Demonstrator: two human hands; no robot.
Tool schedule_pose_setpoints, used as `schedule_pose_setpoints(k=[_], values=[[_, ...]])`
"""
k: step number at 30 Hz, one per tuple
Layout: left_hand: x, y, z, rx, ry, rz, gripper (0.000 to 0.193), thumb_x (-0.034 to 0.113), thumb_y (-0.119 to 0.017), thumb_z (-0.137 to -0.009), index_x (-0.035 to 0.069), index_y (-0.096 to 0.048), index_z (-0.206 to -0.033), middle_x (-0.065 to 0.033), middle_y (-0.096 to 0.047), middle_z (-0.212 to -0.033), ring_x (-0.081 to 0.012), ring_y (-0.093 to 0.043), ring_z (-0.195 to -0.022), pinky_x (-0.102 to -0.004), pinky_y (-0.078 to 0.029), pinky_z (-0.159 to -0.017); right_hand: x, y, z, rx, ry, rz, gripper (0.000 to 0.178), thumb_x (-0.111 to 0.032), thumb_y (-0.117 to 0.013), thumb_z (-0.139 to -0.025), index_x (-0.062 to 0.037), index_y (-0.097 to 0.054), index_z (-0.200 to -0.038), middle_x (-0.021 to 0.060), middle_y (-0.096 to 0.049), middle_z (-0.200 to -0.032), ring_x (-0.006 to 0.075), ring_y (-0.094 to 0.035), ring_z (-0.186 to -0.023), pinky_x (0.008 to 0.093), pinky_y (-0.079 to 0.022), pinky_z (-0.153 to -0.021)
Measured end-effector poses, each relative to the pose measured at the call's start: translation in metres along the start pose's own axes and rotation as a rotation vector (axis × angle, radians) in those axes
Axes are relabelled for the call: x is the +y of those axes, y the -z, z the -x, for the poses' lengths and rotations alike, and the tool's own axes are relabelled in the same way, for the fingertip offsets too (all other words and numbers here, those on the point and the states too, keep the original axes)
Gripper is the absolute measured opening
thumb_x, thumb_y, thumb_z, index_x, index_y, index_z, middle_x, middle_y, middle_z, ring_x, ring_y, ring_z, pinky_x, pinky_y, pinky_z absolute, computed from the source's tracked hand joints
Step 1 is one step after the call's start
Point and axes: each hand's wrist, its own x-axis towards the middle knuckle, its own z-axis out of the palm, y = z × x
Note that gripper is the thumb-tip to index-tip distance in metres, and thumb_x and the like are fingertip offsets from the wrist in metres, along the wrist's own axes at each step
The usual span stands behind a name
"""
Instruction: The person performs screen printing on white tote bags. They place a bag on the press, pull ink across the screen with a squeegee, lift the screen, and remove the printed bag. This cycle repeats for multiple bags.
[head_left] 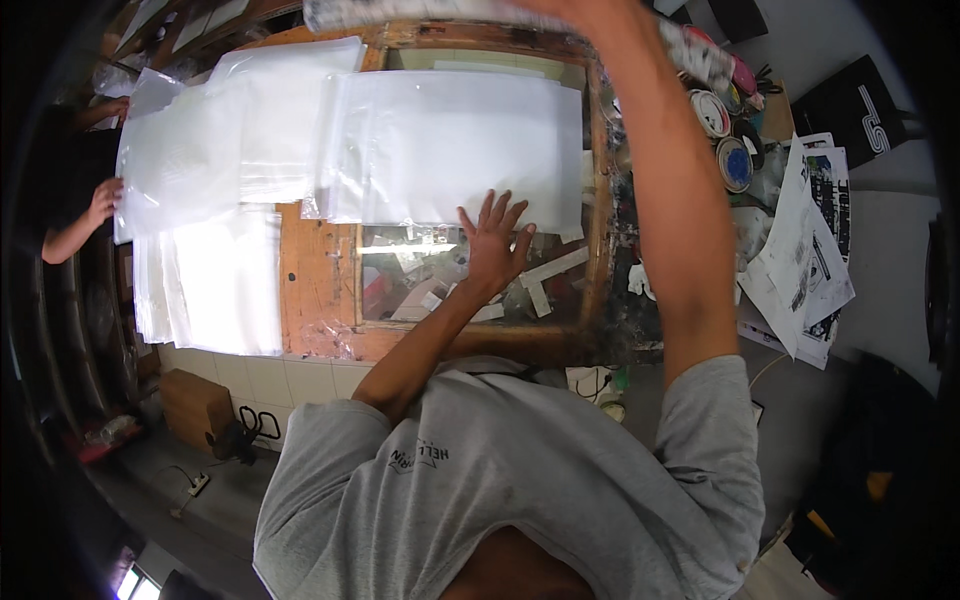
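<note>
My left hand [493, 236] lies palm down with spread fingers on the near edge of a white, translucent plastic sheet [460, 140]. This sheet rests over a glass pane [410, 300] set in a wooden table [320, 300]. My right arm stretches far forward. At the top edge of the view my right hand [565, 8] is blurred and partly cut off, so its fingers cannot be made out. It is nearest to a long, pale, stained frame-like piece [420, 12] along the table's far side.
Another person's hands [103, 200] touch the left edge of a clear plastic sheet [180, 150]. Stacked plastic sheets [215, 290] cover the table's left part. Opened ink tins [735, 163] crowd the right side, beside printed papers [800, 260]. Scraps show beneath the glass.
</note>
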Motion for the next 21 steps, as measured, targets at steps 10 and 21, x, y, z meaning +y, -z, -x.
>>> schedule_pose_setpoints(k=[10, 21], values=[[-0.014, 0.099, 0.029, 0.259, 0.996, 1.578, 0.039, 0.029, -0.067, -0.097, 0.008, -0.054, -0.127, -0.0062, -0.050, -0.120, -0.0232, -0.048, -0.124, -0.0600, -0.034, -0.109, -0.021, -0.200, 0.213, -0.224, 0.037, -0.019, 0.045, -0.010, -0.068, -0.082, -0.0098, -0.060, -0.127, 0.0118, -0.068, -0.105, 0.0318, -0.063, -0.101, 0.0481, -0.043, -0.083], [-0.053, 0.059, 0.034, 0.325, 1.133, 1.463, 0.015, 0.021, -0.055, -0.089, 0.011, -0.055, -0.100, -0.0081, -0.053, -0.107, -0.0273, -0.053, -0.115, -0.0656, -0.029, -0.108, -0.019, -0.258, 0.232, -0.144, -0.028, -0.003, 0.054, 0.003, -0.063, -0.074, -0.0128, -0.063, -0.126, 0.0111, -0.065, -0.112, 0.0313, -0.060, -0.112, 0.0519, -0.039, -0.094]])
